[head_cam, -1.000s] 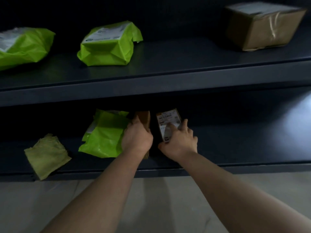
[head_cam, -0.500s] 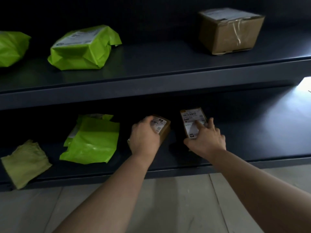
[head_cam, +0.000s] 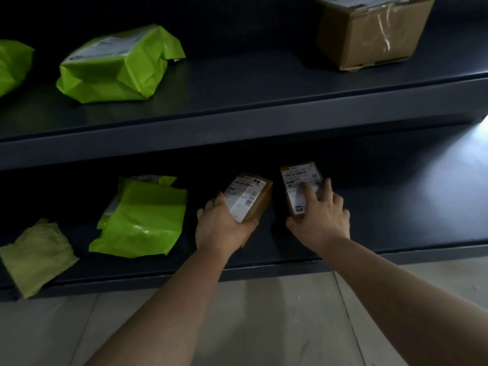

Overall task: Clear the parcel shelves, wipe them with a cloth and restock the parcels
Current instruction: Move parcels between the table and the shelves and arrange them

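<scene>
Left brown box (head_cam: 248, 198) tilted, right brown box (head_cam: 294, 179) label-up, green mailer (head_cam: 142, 220), yellow cloth (head_cam: 37, 254), lower shelf (head_cam: 396, 220)

The dark upper shelf (head_cam: 237, 96) carries an edge-cut green bag (head_cam: 13, 64) at far left, a second green bag (head_cam: 118, 67) near it, and a taped cardboard box (head_cam: 369, 33) well apart to the right; the lower shelf (head_cam: 396, 220) carries a yellow-green cloth (head_cam: 37, 254) overhanging its front lip, a flat green bag (head_cam: 142, 217) near it, then two labelled boxes just beside each other, the left small box (head_cam: 250, 196) tilted, the right small box (head_cam: 298, 180) flat; pale floor (head_cam: 264, 326) lies below.
</scene>
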